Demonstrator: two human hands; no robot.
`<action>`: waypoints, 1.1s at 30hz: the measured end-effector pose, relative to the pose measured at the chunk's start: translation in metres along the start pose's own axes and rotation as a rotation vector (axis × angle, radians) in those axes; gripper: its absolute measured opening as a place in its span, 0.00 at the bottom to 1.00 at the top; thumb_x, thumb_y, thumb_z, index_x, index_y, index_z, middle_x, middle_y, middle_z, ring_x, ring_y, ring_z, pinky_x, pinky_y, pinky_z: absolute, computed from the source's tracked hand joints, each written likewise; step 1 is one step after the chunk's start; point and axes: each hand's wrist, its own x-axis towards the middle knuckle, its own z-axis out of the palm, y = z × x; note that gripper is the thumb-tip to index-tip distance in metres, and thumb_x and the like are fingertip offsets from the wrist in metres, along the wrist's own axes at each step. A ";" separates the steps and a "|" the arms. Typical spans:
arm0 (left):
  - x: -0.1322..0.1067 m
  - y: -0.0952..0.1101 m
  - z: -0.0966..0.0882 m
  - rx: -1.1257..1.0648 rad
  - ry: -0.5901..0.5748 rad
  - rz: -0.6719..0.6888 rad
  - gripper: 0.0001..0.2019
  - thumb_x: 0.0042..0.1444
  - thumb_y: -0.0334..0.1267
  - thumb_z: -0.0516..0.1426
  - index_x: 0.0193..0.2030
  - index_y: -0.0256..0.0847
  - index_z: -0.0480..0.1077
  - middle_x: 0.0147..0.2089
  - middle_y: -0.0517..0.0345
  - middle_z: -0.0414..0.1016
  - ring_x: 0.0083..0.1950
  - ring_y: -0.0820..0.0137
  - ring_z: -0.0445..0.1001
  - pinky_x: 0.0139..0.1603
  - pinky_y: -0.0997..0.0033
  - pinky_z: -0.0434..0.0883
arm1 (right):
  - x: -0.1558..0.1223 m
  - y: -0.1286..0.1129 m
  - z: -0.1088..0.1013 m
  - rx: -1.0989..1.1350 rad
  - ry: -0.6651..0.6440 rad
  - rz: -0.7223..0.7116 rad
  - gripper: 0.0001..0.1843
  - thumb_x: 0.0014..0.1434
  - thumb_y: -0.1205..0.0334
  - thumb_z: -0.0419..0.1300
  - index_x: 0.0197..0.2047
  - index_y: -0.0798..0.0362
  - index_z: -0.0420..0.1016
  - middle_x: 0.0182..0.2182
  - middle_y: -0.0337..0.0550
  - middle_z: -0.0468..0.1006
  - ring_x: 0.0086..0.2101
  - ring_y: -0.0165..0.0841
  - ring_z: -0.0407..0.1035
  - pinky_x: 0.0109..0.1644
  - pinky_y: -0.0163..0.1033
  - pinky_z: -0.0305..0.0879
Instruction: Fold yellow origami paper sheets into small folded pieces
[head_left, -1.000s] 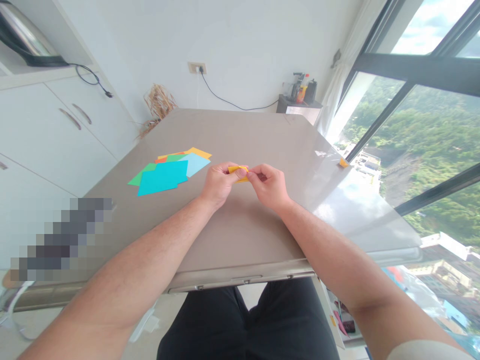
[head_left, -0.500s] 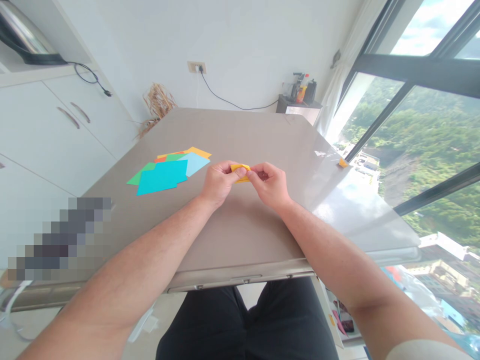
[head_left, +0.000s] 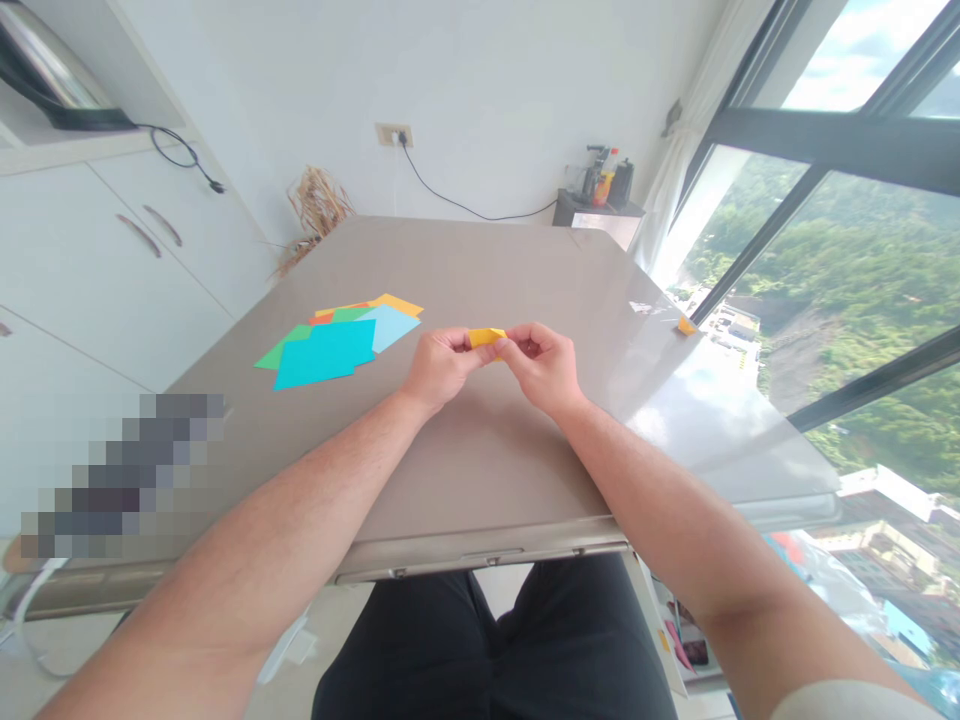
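A small piece of folded yellow paper is pinched between both hands above the middle of the table. My left hand grips its left side, the thumb stretched along the near face. From the right, my right hand holds the other end between thumb and bent fingers. The thumb tips meet at the paper's lower right and hide part of it. Left of my hands lie overlapping coloured sheets: a turquoise sheet on top, a light blue sheet, a green sheet, and orange and yellow ones behind.
The grey-brown table reaches toward the white wall. A small yellow-orange paper piece sits at its right edge by the window. Beyond the far edge stands a low cabinet with bottles. A pixelated dark patch covers the table's left front.
The thumbs have shifted slightly right along the yellow paper, and more of its upper left face shows. My left thumb is straighter. The coloured sheets have stayed put.
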 end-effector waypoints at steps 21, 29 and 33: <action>0.001 -0.002 -0.004 0.049 -0.072 0.013 0.17 0.45 0.52 0.71 0.32 0.40 0.82 0.31 0.58 0.79 0.36 0.65 0.76 0.41 0.64 0.72 | 0.003 -0.006 -0.002 0.191 0.016 0.097 0.13 0.51 0.50 0.69 0.29 0.51 0.77 0.27 0.40 0.80 0.29 0.32 0.72 0.35 0.40 0.72; 0.002 -0.004 -0.004 0.043 -0.025 0.011 0.16 0.46 0.50 0.71 0.27 0.40 0.79 0.28 0.59 0.76 0.33 0.67 0.74 0.39 0.65 0.71 | 0.006 -0.002 -0.006 0.172 -0.053 0.108 0.14 0.51 0.49 0.71 0.31 0.51 0.80 0.27 0.40 0.80 0.28 0.31 0.70 0.32 0.39 0.68; 0.001 -0.002 -0.003 0.040 -0.020 0.010 0.15 0.45 0.49 0.72 0.28 0.39 0.79 0.28 0.59 0.77 0.33 0.67 0.74 0.39 0.65 0.71 | 0.008 0.000 -0.008 0.136 -0.041 0.098 0.14 0.51 0.49 0.70 0.29 0.51 0.78 0.26 0.39 0.79 0.29 0.31 0.71 0.34 0.39 0.69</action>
